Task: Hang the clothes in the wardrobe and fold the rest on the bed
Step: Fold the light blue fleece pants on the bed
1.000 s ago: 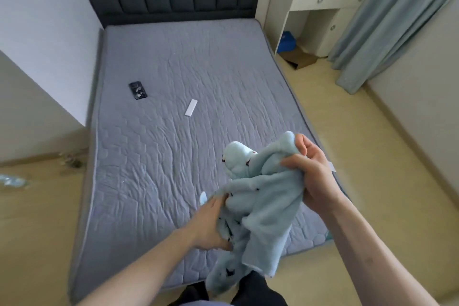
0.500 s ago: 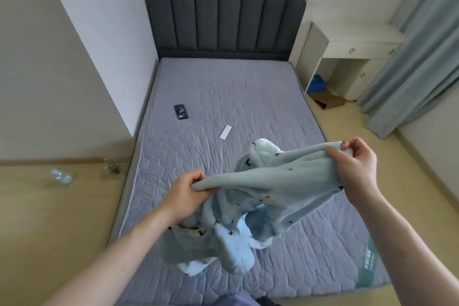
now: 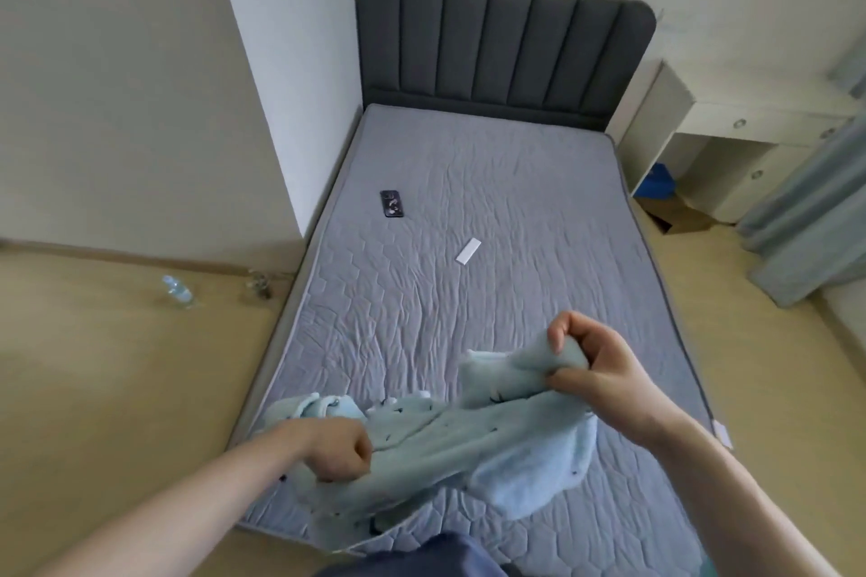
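A light blue fleecy garment [image 3: 450, 440] with small dark marks is stretched out over the near end of the grey quilted bed [image 3: 492, 211]. My left hand [image 3: 335, 450] is clenched on its left end near the mattress's left edge. My right hand [image 3: 595, 365] pinches a bunched fold of its right end, held a little higher. Part of the fabric sags between and below my hands, with a paler lining showing at the lower right. No wardrobe is in view.
A dark phone [image 3: 391, 203] and a small white strip [image 3: 468, 251] lie on the mattress farther up. A dark padded headboard [image 3: 503, 47] stands at the far end. A white bedside unit [image 3: 731, 155] and blue-grey curtain [image 3: 806, 220] are right; a plastic bottle [image 3: 177, 291] lies on the floor left.
The garment went from a bundle held up in both hands to being pulled out wide and lowered toward the mattress. My left hand moved left and down; the view tilted up.
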`<state>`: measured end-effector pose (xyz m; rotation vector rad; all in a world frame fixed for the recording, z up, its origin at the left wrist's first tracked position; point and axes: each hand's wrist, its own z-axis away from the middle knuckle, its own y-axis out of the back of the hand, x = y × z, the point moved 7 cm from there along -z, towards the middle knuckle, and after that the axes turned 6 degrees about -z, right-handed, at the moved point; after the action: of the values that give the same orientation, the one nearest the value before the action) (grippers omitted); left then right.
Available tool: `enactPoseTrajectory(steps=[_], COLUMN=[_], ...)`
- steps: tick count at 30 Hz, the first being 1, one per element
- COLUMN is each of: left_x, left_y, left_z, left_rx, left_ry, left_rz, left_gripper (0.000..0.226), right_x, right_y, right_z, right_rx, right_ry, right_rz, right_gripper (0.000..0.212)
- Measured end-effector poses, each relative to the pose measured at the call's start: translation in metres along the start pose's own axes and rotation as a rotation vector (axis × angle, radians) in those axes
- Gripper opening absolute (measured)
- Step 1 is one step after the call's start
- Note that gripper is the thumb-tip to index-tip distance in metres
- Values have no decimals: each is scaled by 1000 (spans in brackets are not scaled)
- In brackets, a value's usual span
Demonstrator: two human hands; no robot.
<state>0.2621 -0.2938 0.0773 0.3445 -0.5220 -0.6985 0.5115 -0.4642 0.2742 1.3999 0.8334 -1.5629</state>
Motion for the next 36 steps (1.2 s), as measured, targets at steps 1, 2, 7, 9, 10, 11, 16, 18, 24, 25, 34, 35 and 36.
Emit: enactPoseTrajectory(steps=[1,2,7,9,10,11,16,18,24,25,34,35,36], left_x=[-3,-2,13,31,42,55,78,77,91,93,56,53,54], left_y=[-2,-1,30,37,37,36,35,34,-13,-13,53,62,69], left_z=[-7,-16,-50,-57,-61,-67,-81,-77,-83,-85,-39,-29,-20], left_rx=[-4,28,380,394,374,352,380,401,239,292,696,752,808], left_ry=[10,3,0,-115,-189,-238,-203,-237,-259,-241,-92,-105,-138], left_rz=[63,139,521,557,492,409,401,425,213,214,406,425,449], left_gripper=[19,21,79,95,94,86,37,26,55,51,24,22,17], right_x=[0,0,-6,-12,-15,-19,-29,-27,-31,-34,9,21,34], right_y=[-15,-28,-63,-68,-68,-67,-39,-21,-16,-17,56,65,74], right_z=[0,0,4,7,9,11,20,26,32,31,37,39,41], right_rx=[-47,-88,-224,-267,-285,-300,-271,-198,-106,-95,-25,-19,-8], right_ry=[4,9,10,3,2,2,-10,-12,54,68,-180,-245,-322], right_rz=[-21,-42,-91,-107,-109,-104,-41,-32,-18,-15,586,669,755], right_gripper=[31,33,38,37,36,36,42,48,39,40,26,24,24])
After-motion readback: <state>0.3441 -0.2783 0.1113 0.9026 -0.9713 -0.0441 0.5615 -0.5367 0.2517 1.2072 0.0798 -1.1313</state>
